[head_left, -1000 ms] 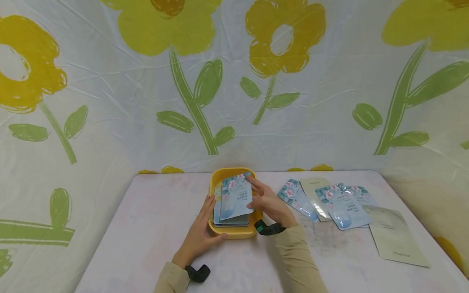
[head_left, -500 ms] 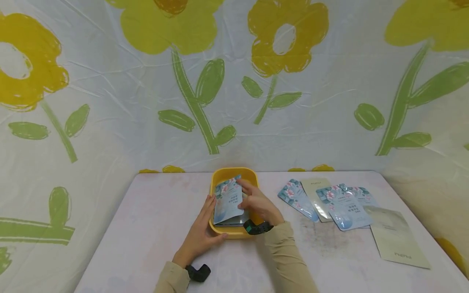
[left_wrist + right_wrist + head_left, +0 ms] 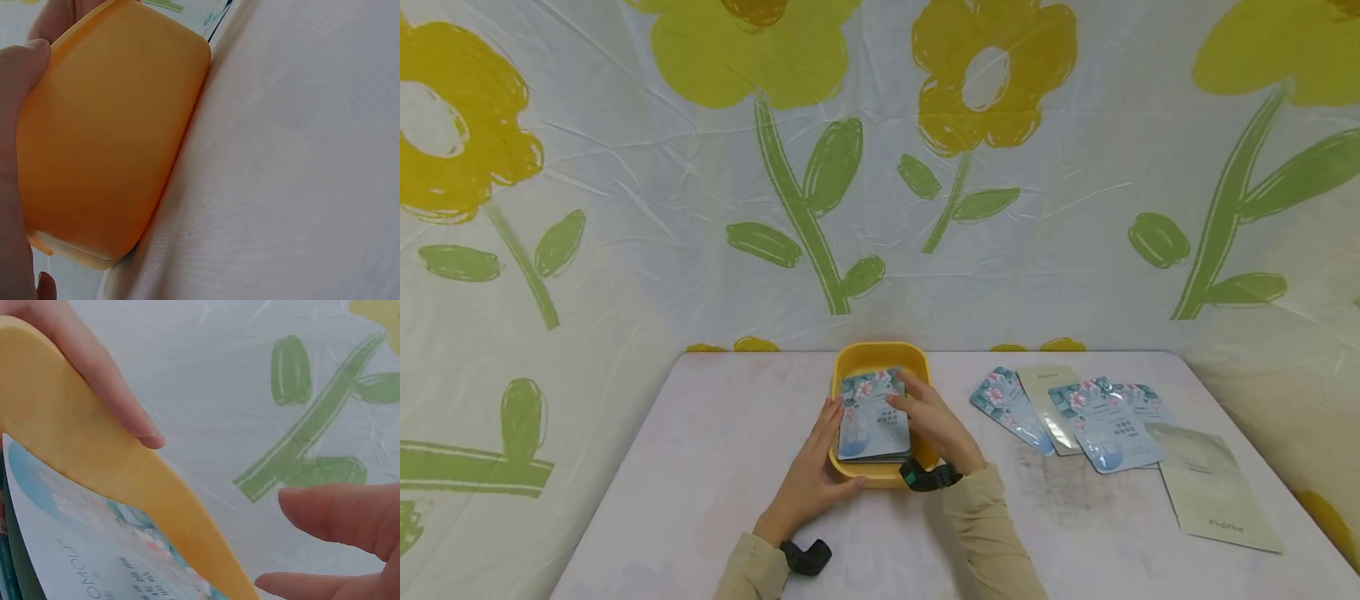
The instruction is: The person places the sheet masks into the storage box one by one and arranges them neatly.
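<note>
Sachets (image 3: 867,429) are lying stacked in a yellow tray (image 3: 880,356) that the left hand (image 3: 808,477) is gripping, while the right hand (image 3: 937,421), fingers parted, is hovering over them.

The flowered packet (image 3: 874,425), held askew above the stack (image 3: 880,460) a second ago, is now lowered onto it, more squarely aligned within the yellow basket (image 3: 871,358); the right hand's (image 3: 936,421) pinch is released.
</note>
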Demonstrator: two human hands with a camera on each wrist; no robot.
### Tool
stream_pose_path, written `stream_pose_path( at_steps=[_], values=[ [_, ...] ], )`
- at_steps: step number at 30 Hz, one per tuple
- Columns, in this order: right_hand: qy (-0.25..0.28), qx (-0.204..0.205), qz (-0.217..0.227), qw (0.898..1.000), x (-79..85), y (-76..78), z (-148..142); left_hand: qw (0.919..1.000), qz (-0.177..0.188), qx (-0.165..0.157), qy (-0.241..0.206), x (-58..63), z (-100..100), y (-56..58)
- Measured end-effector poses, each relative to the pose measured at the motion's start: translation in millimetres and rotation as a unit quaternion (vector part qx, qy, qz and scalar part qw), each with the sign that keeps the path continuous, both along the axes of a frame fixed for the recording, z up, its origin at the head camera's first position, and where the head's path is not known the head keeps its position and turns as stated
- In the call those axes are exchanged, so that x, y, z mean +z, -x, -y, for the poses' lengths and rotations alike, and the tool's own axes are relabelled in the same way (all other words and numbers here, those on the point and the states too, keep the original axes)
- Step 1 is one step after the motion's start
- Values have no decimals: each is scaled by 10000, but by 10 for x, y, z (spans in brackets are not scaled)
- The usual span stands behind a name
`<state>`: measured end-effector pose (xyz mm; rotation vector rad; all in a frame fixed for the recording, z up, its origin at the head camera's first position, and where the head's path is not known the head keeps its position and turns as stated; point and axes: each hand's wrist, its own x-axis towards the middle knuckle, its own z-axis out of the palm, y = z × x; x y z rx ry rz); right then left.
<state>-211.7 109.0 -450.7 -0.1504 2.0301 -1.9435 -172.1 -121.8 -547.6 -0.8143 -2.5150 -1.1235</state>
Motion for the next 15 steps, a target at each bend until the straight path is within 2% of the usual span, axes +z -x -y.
stream_pose_path(
  at_steps=[3, 15],
  values=[
    [129, -19, -90, 9999, -11, -11, -24, 10000, 7, -15, -4, 4, 1, 5],
    [-40, 62, -543, 9985, -59, -80, -172, 9999, 145, 44, 0, 30, -3, 5]
  ],
)
